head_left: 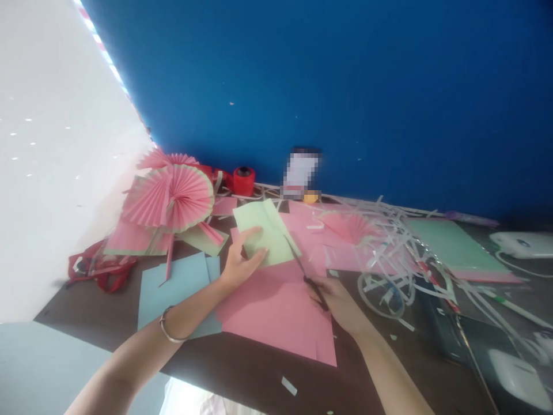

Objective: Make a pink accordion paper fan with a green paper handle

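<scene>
My left hand (pixel 244 259) grips a pale green sheet of paper (pixel 265 236) by its left part, thumb and fingers closed on it. In my right hand (pixel 334 302) is a pair of scissors (pixel 317 291) with dark handles. Its blades lie along the right side of the green sheet, where a narrow strip (pixel 291 235) stands partly apart from the rest. Under both hands lie large pink sheets (pixel 276 317). Blue sheets (pixel 173 294) rest beneath my left forearm.
Pleated pink paper fans (pixel 173 196) stand at the back left, beside a red tape roll (pixel 244 181). Tangled white paper strips (pixel 389 248) spread to the right, with a green pack of paper (pixel 460 248) behind. A phone-like device (pixel 302 170) leans against the blue wall. White cases (pixel 518 380) sit at right.
</scene>
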`<action>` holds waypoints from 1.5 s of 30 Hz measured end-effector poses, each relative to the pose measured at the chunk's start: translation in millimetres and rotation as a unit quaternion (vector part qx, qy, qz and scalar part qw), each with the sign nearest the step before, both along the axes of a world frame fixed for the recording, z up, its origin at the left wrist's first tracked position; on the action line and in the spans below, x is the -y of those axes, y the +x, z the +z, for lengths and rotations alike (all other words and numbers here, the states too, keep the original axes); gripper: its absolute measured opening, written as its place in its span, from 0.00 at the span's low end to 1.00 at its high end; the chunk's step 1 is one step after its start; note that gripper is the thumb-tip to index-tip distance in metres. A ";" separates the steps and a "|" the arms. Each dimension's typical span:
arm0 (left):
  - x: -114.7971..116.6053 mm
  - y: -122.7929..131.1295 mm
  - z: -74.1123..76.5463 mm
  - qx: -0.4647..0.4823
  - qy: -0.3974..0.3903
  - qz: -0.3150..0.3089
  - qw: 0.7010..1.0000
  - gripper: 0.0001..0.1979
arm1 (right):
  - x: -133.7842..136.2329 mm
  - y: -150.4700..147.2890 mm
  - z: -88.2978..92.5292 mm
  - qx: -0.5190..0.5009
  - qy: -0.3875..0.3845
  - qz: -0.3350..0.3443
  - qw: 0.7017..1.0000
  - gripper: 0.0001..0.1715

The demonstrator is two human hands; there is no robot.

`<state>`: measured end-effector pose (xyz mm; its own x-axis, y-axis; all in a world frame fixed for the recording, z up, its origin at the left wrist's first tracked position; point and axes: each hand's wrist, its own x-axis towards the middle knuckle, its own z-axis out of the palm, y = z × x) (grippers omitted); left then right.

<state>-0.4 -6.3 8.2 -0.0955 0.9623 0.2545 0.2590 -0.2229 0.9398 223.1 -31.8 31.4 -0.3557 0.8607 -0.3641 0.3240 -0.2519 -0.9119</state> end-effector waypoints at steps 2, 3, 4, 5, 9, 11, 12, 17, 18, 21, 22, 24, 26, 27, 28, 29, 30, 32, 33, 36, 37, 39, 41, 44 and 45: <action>-1.6 -1.2 0.1 0.012 0.008 -0.005 1.000 0.19 | 0.5 0.5 -0.5 0.005 0.000 0.006 1.000 0.26; -2.6 -1.9 0.4 0.018 0.008 -0.007 1.000 0.17 | 0.7 0.6 -0.7 0.008 -0.002 0.009 1.000 0.26; -3.6 -2.5 0.6 0.023 0.005 -0.008 1.000 0.16 | 1.0 0.7 -0.9 0.008 -0.003 0.010 1.000 0.25; -4.6 -3.1 1.0 0.027 -0.001 -0.007 1.000 0.15 | 1.2 0.5 -0.9 0.005 -0.003 0.010 1.000 0.25; -6.4 -3.6 1.9 0.028 -0.025 0.008 0.999 0.16 | 1.9 -1.4 0.2 -0.027 0.000 0.011 1.000 0.25; -6.1 -2.7 1.8 0.025 -0.029 0.011 0.999 0.16 | 2.4 -2.5 1.0 -0.035 0.000 0.013 0.999 0.25; -5.8 -2.1 1.6 0.025 -0.029 0.010 0.999 0.16 | 2.6 -2.9 1.2 -0.036 0.001 0.013 0.999 0.25; -3.2 0.5 -0.2 0.022 -0.038 0.000 0.999 0.16 | 3.3 -3.7 0.6 -0.036 0.004 0.012 0.999 0.24; -2.5 1.0 -0.5 0.019 -0.041 -0.003 0.999 0.16 | 3.3 -3.9 0.6 -0.035 0.001 0.012 0.999 0.24; 0.0 2.6 -0.2 0.008 -0.043 -0.017 0.999 0.16 | 3.0 -4.7 1.3 -0.028 -0.006 0.012 1.000 0.25; 1.0 3.2 0.5 0.005 -0.042 -0.025 0.999 0.16 | 2.9 -4.9 1.5 -0.027 -0.003 0.010 1.000 0.26; 3.1 4.6 2.9 0.002 -0.038 -0.042 0.998 0.16 | 2.7 -4.9 1.3 -0.023 0.002 0.007 1.000 0.27; 5.7 6.2 6.5 0.003 -0.040 -0.061 0.997 0.16 | 2.6 -4.5 0.1 -0.019 0.007 0.008 1.000 0.26; 7.1 6.9 8.6 0.003 -0.045 -0.070 0.997 0.16 | 2.5 -4.2 -0.8 -0.021 0.009 0.009 1.000 0.26; 8.4 7.6 10.8 0.003 -0.050 -0.078 0.996 0.16 | 2.4 -4.0 -1.8 -0.026 0.011 0.011 1.000 0.26; 9.7 8.3 12.8 0.001 -0.056 -0.085 0.995 0.17 | 2.3 -3.8 -2.9 -0.033 0.013 0.012 0.999 0.26; 10.9 8.8 14.6 -0.002 -0.059 -0.090 0.994 0.17 | 2.3 -3.7 -3.9 -0.042 0.014 0.013 0.999 0.26; 12.7 9.5 17.2 -0.009 -0.062 -0.097 0.993 0.17 | 2.4 -3.8 -5.6 -0.053 0.016 0.014 0.998 0.25; 13.2 9.6 18.0 -0.012 -0.062 -0.098 0.993 0.17 | 2.5 -3.9 -6.1 -0.054 0.016 0.015 0.998 0.25; 13.7 9.4 18.2 -0.014 -0.064 -0.100 0.993 0.17 | 2.6 -4.2 -6.3 -0.050 0.017 0.017 0.998 0.25; 13.6 9.2 17.9 -0.014 -0.063 -0.100 0.993 0.17 | 2.5 -4.3 -5.9 -0.047 0.017 0.018 0.999 0.26; 13.3 8.6 17.1 -0.013 -0.061 -0.102 0.993 0.17 | 2.2 -4.1 -4.8 -0.040 0.019 0.020 0.999 0.27; 12.9 7.9 16.4 -0.011 -0.056 -0.105 0.993 0.17 | 1.9 -3.8 -3.2 -0.032 0.015 0.024 0.999 0.28; 12.4 6.9 15.5 -0.015 -0.055 -0.114 0.992 0.17 | 1.8 -3.0 -1.0 -0.029 0.009 0.022 0.999 0.29; 12.2 6.6 15.2 -0.016 -0.055 -0.119 0.991 0.17 | 1.9 -2.8 -0.5 -0.028 0.009 0.022 0.999 0.28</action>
<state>6.3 -18.5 23.5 0.1438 0.9788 0.1456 0.2409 -0.1773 0.9542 220.3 -33.6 30.9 -0.4129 0.8504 -0.3262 0.2819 -0.2213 -0.9336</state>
